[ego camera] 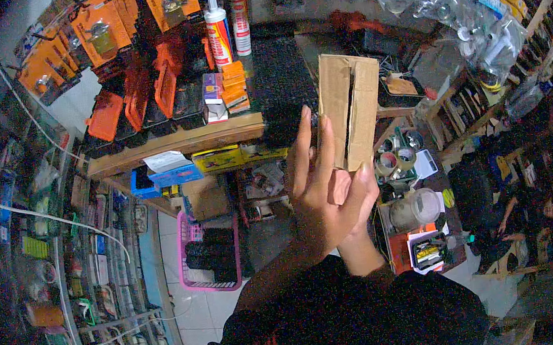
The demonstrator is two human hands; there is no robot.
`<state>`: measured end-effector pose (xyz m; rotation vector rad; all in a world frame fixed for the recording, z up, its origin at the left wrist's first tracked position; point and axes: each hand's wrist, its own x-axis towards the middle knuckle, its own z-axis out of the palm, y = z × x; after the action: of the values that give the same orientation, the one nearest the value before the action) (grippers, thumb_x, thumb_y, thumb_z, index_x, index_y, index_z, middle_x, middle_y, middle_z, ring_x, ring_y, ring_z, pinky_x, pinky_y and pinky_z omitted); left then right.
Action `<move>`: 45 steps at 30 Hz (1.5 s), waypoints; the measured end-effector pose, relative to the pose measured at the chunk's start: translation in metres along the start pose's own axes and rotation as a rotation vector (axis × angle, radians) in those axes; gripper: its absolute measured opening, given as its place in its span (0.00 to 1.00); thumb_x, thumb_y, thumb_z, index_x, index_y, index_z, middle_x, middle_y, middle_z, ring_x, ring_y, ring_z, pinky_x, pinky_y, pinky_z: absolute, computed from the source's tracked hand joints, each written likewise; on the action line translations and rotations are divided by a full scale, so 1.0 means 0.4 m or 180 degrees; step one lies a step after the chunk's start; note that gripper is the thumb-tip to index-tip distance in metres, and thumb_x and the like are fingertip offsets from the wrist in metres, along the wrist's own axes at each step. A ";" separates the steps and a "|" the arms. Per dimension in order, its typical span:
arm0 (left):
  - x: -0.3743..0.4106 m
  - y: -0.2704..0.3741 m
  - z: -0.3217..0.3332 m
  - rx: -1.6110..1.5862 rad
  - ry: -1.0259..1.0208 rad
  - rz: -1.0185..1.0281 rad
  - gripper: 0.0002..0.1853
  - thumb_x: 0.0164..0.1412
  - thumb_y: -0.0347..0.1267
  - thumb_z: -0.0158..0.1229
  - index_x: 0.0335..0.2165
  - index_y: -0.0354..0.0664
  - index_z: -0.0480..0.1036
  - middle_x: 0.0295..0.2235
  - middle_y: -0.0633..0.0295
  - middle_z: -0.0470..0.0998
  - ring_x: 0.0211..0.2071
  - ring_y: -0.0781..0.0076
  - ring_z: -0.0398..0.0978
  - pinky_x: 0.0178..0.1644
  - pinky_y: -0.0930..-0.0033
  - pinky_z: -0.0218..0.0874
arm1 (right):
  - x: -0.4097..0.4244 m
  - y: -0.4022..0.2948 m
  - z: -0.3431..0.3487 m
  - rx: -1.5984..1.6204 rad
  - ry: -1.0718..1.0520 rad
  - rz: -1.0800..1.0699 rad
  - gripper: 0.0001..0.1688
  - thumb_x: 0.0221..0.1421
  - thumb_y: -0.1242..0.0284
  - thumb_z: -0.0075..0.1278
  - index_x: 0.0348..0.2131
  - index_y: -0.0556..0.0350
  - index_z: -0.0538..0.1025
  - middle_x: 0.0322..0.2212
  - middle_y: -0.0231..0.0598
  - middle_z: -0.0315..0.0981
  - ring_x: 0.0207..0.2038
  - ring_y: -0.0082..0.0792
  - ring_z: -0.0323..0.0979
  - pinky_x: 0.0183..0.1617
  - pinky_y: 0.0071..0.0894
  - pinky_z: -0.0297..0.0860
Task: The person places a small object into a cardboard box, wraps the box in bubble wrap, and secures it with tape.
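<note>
A small brown cardboard box [365, 108] stands out in front of me, tilted, with a dark gap running along its length between flaps. My left hand [318, 188] lies against the box's lower left side, its fingers stretched upward and partly spread. Beneath the lower end, my right hand [364, 203] supports the box; most of that hand is hidden behind the left one. Behind the box are a dark textured surface [282, 77] and a wooden shelf edge [178, 142].
Left of the box stand silicone cartridges [219, 38] and orange-lidded bins [105, 115]. A pink basket [238, 251] is low on the left. Tape rolls [405, 157] and a plastic tub [425, 206] sit at right. Another person's arm [509, 210] shows at far right.
</note>
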<state>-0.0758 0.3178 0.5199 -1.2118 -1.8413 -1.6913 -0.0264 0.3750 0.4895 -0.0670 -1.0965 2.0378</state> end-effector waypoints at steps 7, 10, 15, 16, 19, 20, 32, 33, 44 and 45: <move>0.008 0.009 -0.026 0.0211 -0.0271 0.0070 0.44 0.57 0.29 0.59 0.65 0.30 0.46 0.64 0.32 0.49 0.64 0.34 0.55 0.64 0.48 0.54 | 0.000 -0.003 0.006 0.0147 -0.0052 0.0083 0.34 0.67 0.49 0.37 0.60 0.52 0.65 0.53 0.41 0.71 0.52 0.43 0.70 0.59 0.44 0.65; -0.003 -0.001 -0.041 0.0251 -0.0199 0.0039 0.44 0.57 0.31 0.60 0.65 0.29 0.47 0.64 0.31 0.50 0.64 0.34 0.55 0.64 0.48 0.53 | -0.004 0.025 0.010 0.0213 -0.0056 0.0214 0.34 0.66 0.50 0.37 0.60 0.52 0.65 0.54 0.41 0.70 0.53 0.43 0.70 0.60 0.44 0.64; -0.004 0.010 -0.040 0.0260 -0.0127 0.0060 0.45 0.56 0.32 0.61 0.65 0.28 0.48 0.63 0.31 0.51 0.63 0.33 0.55 0.65 0.47 0.52 | 0.010 0.042 -0.016 0.1821 -0.0262 0.0629 0.34 0.67 0.50 0.37 0.60 0.53 0.65 0.53 0.42 0.70 0.52 0.43 0.70 0.59 0.43 0.65; -0.005 0.015 -0.039 0.0238 -0.0124 0.0052 0.45 0.56 0.32 0.61 0.65 0.28 0.48 0.63 0.31 0.51 0.63 0.33 0.55 0.65 0.47 0.52 | 0.011 0.039 -0.016 0.2323 -0.0480 0.0695 0.34 0.67 0.50 0.37 0.60 0.53 0.65 0.53 0.42 0.70 0.53 0.43 0.70 0.59 0.43 0.65; -0.014 0.011 -0.031 0.0154 0.0010 0.0024 0.44 0.54 0.33 0.63 0.63 0.29 0.53 0.63 0.32 0.53 0.61 0.34 0.59 0.63 0.47 0.53 | 0.005 0.039 -0.015 0.3035 -0.0477 0.0866 0.35 0.67 0.50 0.37 0.61 0.54 0.64 0.54 0.42 0.70 0.53 0.44 0.70 0.59 0.43 0.65; -0.016 0.011 -0.027 0.0105 0.0069 0.0020 0.43 0.53 0.33 0.64 0.63 0.29 0.55 0.63 0.33 0.54 0.59 0.35 0.61 0.62 0.47 0.54 | 0.004 0.039 -0.019 0.3063 -0.0403 0.0880 0.35 0.67 0.50 0.37 0.61 0.54 0.64 0.54 0.42 0.70 0.53 0.44 0.70 0.59 0.43 0.65; -0.026 0.032 -0.022 0.0183 0.0022 0.0014 0.42 0.53 0.35 0.63 0.62 0.30 0.56 0.62 0.34 0.55 0.58 0.36 0.62 0.61 0.46 0.53 | -0.014 0.024 -0.029 0.2791 -0.0277 0.0723 0.34 0.67 0.51 0.36 0.61 0.54 0.63 0.54 0.42 0.69 0.52 0.43 0.70 0.59 0.43 0.65; -0.026 0.034 -0.024 0.0200 0.0000 -0.0009 0.42 0.53 0.35 0.63 0.62 0.30 0.57 0.62 0.34 0.56 0.58 0.36 0.62 0.62 0.46 0.53 | -0.016 0.025 -0.033 0.2726 -0.0299 0.0712 0.33 0.67 0.51 0.36 0.61 0.54 0.63 0.54 0.42 0.69 0.52 0.42 0.70 0.59 0.43 0.65; -0.042 0.029 -0.019 0.0270 0.0051 0.0020 0.42 0.52 0.37 0.63 0.62 0.31 0.57 0.63 0.36 0.55 0.59 0.37 0.62 0.62 0.47 0.52 | -0.022 0.023 -0.024 0.2314 -0.0470 0.0532 0.30 0.68 0.54 0.37 0.59 0.52 0.66 0.55 0.39 0.70 0.56 0.40 0.67 0.63 0.41 0.58; -0.044 0.026 -0.020 0.0294 0.0043 0.0037 0.42 0.52 0.37 0.63 0.62 0.31 0.57 0.63 0.36 0.55 0.59 0.37 0.61 0.62 0.47 0.52 | -0.022 0.026 -0.024 0.2340 -0.0490 0.0557 0.30 0.68 0.54 0.37 0.59 0.52 0.66 0.55 0.39 0.70 0.56 0.40 0.67 0.63 0.41 0.59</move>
<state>-0.0601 0.3034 0.5151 -1.1686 -1.8787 -1.5861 -0.0230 0.3725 0.4733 0.3830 -0.3775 2.5167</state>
